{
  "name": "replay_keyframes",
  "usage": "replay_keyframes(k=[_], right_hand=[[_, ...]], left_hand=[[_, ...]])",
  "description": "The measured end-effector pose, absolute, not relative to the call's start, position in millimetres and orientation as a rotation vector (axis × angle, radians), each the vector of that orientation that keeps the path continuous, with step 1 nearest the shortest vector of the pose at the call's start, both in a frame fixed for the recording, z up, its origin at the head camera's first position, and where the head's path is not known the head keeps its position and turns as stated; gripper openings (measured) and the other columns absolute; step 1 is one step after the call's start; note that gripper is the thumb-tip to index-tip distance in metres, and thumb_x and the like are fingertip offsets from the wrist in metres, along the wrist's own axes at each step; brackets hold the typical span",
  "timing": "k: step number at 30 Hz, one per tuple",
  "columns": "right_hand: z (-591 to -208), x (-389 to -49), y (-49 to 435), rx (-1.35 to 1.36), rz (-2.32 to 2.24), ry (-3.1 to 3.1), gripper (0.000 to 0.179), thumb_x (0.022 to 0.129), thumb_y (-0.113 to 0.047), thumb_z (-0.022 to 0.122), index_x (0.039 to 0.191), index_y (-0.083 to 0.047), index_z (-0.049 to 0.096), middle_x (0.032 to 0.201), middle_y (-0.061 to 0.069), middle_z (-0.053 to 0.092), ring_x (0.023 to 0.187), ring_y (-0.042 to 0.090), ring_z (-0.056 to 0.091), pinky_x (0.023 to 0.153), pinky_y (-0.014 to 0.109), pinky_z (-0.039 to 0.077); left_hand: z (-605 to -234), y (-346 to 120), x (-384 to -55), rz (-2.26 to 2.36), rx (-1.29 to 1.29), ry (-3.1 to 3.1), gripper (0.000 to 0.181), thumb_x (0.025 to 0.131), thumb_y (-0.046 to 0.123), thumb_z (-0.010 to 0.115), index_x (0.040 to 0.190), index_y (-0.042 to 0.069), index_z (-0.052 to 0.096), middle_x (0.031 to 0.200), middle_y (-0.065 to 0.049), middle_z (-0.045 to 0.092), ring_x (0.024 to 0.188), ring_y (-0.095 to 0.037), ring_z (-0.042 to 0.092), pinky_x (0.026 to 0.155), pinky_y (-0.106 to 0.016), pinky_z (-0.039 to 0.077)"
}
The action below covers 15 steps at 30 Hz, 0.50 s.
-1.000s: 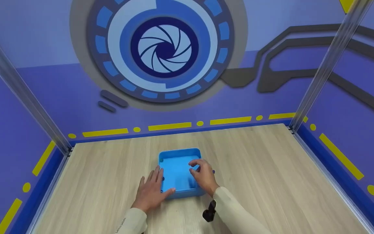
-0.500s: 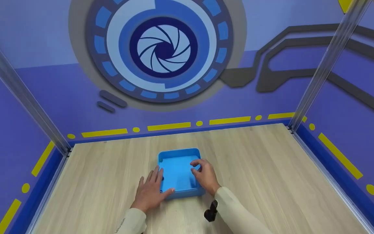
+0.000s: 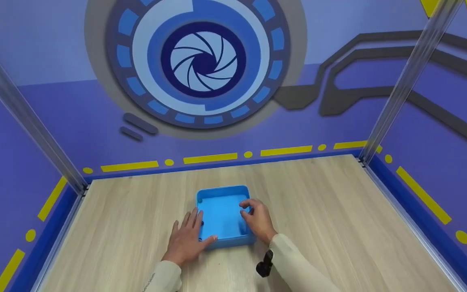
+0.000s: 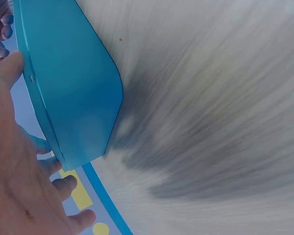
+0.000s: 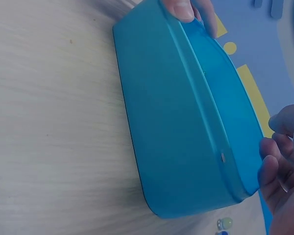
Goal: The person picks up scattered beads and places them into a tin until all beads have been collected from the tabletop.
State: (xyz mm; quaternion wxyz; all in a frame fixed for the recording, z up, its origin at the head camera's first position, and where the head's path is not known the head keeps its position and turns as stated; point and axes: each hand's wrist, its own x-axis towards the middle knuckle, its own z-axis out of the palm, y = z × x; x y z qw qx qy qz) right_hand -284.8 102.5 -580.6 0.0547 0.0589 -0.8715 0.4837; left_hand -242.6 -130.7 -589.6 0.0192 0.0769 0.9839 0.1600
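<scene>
A shallow light-blue box [image 3: 223,219] lies on the wooden table. My left hand [image 3: 185,241] rests spread at its near left corner, fingers along the left rim and thumb over the near rim. My right hand [image 3: 260,219] hovers at the right rim, fingers curled, thumb and index tips slightly apart over the box; in the right wrist view its other fingers [image 5: 268,164] overlap the rim. Whether a tiny thing sits between the tips I cannot tell. A small green piece [image 3: 200,200] is in the far left corner, and a dark one [image 3: 202,223] by the left wall.
In the right wrist view a small green bead-like piece [image 5: 225,223] and a blue one [image 5: 222,233] lie on the table beyond the box's right end. Printed panels [image 3: 136,150] wall the table [image 3: 318,202] at back and sides, with metal posts at the corners.
My right hand has drifted slightly right relative to the box. A small blue piece beside it a second ago is hidden in the head view now. The left hand has stayed put.
</scene>
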Motion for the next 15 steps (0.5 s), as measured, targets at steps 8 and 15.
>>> replay_keyframes(k=[8,15], right_hand=[[-579.5,-284.3,102.9,0.177,1.475,-2.637,0.015,0.090,-0.008,0.066,0.104,-0.012,0.069,0.103,0.004,0.065,0.085,0.014,0.056,0.076,0.023,0.049],[-580.6,-283.8,109.0,0.215,1.464,-2.593,0.015,0.089,-0.005,0.066,0.103,-0.008,0.069,0.101,0.006,0.065,0.080,0.013,0.054,0.072,0.022,0.048]], left_hand=[[-588.8,-130.8,-241.7,0.478,0.235,3.046,0.096,0.082,0.074,0.051,0.154,0.015,0.026,0.162,-0.009,0.021,0.148,-0.036,0.021,0.114,-0.066,0.017],[-587.8,-130.3,-239.4,0.498,0.257,3.064,0.093,0.083,0.069,0.056,0.152,0.013,0.030,0.161,-0.011,0.025,0.147,-0.038,0.024,0.113,-0.067,0.018]])
